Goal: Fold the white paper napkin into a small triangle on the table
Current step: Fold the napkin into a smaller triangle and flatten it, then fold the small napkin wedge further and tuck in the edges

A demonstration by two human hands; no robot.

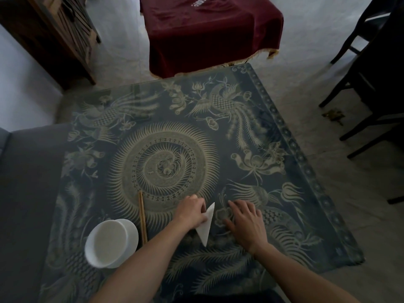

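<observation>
The white paper napkin lies on the patterned table as a narrow triangle, its long point toward me. My left hand covers the napkin's left edge, fingers curled over it and pressing down. My right hand rests flat on the tablecloth just right of the napkin, fingers spread, apart from the paper.
A white bowl stands at the near left, with a pair of wooden chopsticks lying beside it. A grey sofa borders the table's left side. Beyond are a red-draped table, a wooden cabinet and dark chairs.
</observation>
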